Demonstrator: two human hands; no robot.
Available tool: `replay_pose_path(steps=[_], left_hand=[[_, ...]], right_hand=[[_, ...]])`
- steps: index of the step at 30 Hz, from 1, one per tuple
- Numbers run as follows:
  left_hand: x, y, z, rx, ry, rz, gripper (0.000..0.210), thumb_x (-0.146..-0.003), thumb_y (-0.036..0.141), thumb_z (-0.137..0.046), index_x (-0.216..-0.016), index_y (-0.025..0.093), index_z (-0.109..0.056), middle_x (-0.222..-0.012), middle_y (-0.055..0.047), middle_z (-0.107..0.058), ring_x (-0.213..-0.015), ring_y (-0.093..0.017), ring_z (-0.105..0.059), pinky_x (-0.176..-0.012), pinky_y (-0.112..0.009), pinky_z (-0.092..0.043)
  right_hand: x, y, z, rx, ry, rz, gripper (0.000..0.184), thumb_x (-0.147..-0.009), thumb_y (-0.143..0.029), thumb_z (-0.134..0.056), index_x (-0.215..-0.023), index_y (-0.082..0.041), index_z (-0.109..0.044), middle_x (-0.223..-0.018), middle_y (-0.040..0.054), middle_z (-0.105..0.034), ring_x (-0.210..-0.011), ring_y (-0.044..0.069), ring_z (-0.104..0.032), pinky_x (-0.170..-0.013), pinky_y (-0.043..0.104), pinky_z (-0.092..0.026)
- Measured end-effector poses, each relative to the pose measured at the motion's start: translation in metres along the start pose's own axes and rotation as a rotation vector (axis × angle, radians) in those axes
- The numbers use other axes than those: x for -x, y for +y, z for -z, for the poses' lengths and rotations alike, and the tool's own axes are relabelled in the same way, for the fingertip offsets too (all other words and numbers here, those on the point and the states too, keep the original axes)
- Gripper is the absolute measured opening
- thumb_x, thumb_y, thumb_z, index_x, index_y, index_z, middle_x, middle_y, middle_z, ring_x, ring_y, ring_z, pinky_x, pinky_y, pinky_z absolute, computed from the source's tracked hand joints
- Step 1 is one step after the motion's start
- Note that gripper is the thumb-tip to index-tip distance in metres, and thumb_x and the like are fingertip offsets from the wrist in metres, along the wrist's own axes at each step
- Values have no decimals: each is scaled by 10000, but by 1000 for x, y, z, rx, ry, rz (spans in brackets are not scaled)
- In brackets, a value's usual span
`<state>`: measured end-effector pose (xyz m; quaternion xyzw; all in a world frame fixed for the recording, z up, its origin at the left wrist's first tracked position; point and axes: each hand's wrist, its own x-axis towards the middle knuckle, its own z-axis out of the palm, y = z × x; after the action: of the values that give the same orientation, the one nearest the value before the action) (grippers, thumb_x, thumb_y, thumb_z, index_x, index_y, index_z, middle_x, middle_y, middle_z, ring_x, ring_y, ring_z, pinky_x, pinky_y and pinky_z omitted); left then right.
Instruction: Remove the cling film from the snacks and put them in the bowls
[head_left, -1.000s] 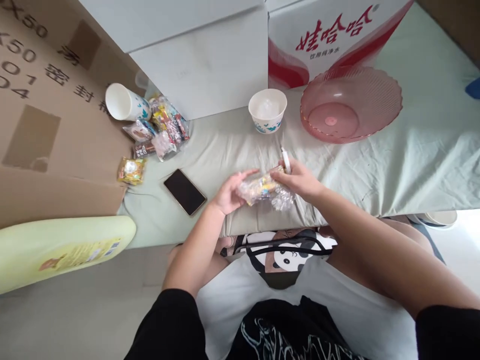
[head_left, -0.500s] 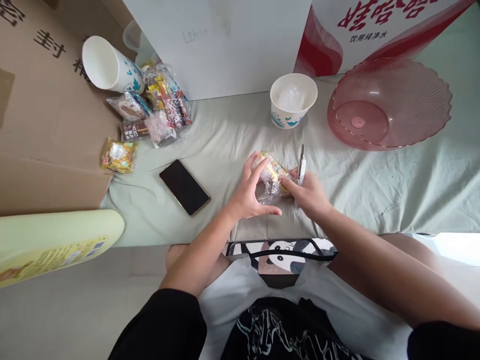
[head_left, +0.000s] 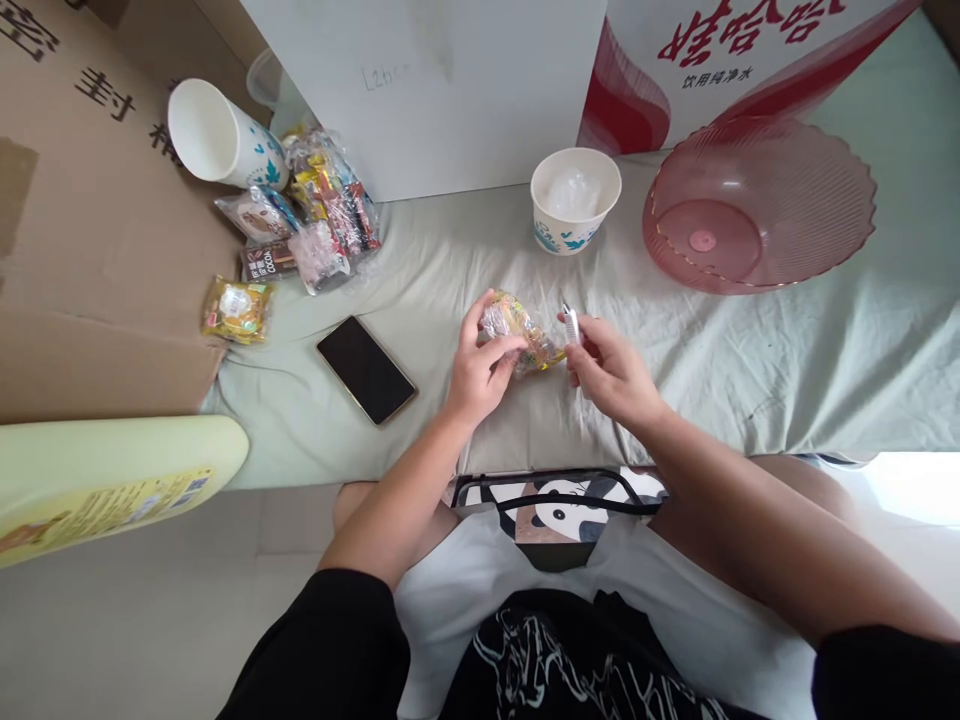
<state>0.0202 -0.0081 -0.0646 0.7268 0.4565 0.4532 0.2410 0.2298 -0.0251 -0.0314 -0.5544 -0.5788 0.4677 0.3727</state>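
Note:
My left hand (head_left: 480,365) is closed on a clear and yellow snack packet (head_left: 517,325), thumb and fingers gripping its left side. What is inside the packet is too small to make out. Just right of it, my right hand (head_left: 611,368) holds a white utility knife (head_left: 572,328) upright, with its short blade pointing away from me. The knife is close to the packet's right end; whether they touch I cannot tell. Beyond both hands stands a paper cup (head_left: 559,235) with crumpled clear plastic (head_left: 574,192) inside.
A pink ribbed bowl (head_left: 795,220) lies tilted at the right, before a white and red carton (head_left: 480,100). To the left are a black phone (head_left: 367,370), wrapped snacks (head_left: 330,210), a yellow packet (head_left: 238,310), a tipped paper cup (head_left: 217,135) and a cardboard box (head_left: 90,250).
My left hand has shifted left with the packet and its thumb has closed onto it. The right hand has drawn off the packet and turned the knife.

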Motion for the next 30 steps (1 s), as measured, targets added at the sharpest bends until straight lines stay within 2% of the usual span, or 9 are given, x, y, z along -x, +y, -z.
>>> replay_pose_path(steps=[7,11,13,15,18,20,24,27,30], left_hand=[[4,-15,-7,-74,-29,-226,232,-1007,299,-580,-1020,260,-808,-1687,-31,-333,-1514,-285,-439,-1225,-406,-438],[-3,-26,7,-54,140,-35,327,-1010,453,-581,-943,217,-797,-1594,-95,-432,-1477,-304,-487,-1208,-431,-451],[-8,-34,16,-15,290,113,385,-978,564,-598,-1078,229,-759,-1498,-120,-500,-1410,-292,-548,-1147,-411,-504],[-12,-40,21,38,366,194,579,-895,659,-668,-1326,274,-622,-1400,-128,-546,-1267,-258,-631,-1049,-377,-557],[-12,-37,21,73,255,200,873,-763,705,-784,-1468,306,-460,-1236,-101,-591,-1016,-204,-677,-924,-350,-582],[-11,-28,19,19,116,173,734,-755,677,-804,-1327,266,-600,-1125,-79,-603,-962,-203,-665,-915,-360,-575],[-11,-7,20,-14,13,141,374,-847,568,-739,-963,212,-735,-1034,-79,-645,-987,-218,-671,-935,-362,-558],[-14,2,25,126,19,227,318,-890,514,-678,-883,201,-731,-947,-74,-714,-885,-194,-681,-786,-303,-553],[-17,0,29,168,156,401,259,-853,429,-689,-756,189,-693,-723,-23,-683,-658,-140,-608,-619,-246,-478]], right_hand=[[2,-10,-6,-61,-18,-38,405,-832,-588,-699,-941,-214,-584,-897,20,-672,-565,127,-652,-504,269,-483],[-1,-10,8,99,-149,-91,272,-857,-478,-655,-939,-221,-621,-935,27,-718,-561,140,-663,-519,285,-493],[-3,-8,21,263,-153,-94,206,-868,-421,-639,-939,-228,-647,-916,29,-735,-606,166,-677,-601,323,-525],[-5,-4,33,462,-47,-63,180,-879,-381,-625,-964,-231,-678,-934,51,-752,-703,217,-703,-705,384,-551],[-8,3,47,693,173,96,221,-895,-316,-595,-1054,-218,-713,-1104,125,-747,-966,321,-719,-874,485,-559],[-9,6,48,708,194,264,300,-896,-276,-585,-1164,-209,-703,-1240,157,-706,-1148,353,-677,-989,520,-539],[-9,11,33,572,-44,531,507,-878,-242,-608,-1384,-216,-602,-1429,155,-621,-1329,338,-590,-1087,523,-498],[-9,12,24,567,-166,610,369,-900,-206,-575,-1250,-232,-687,-1264,124,-714,-1226,319,-652,-1007,505,-511],[-10,11,29,574,-103,612,224,-932,-193,-533,-1003,-225,-743,-1019,92,-760,-1012,277,-718,-900,451,-519]])
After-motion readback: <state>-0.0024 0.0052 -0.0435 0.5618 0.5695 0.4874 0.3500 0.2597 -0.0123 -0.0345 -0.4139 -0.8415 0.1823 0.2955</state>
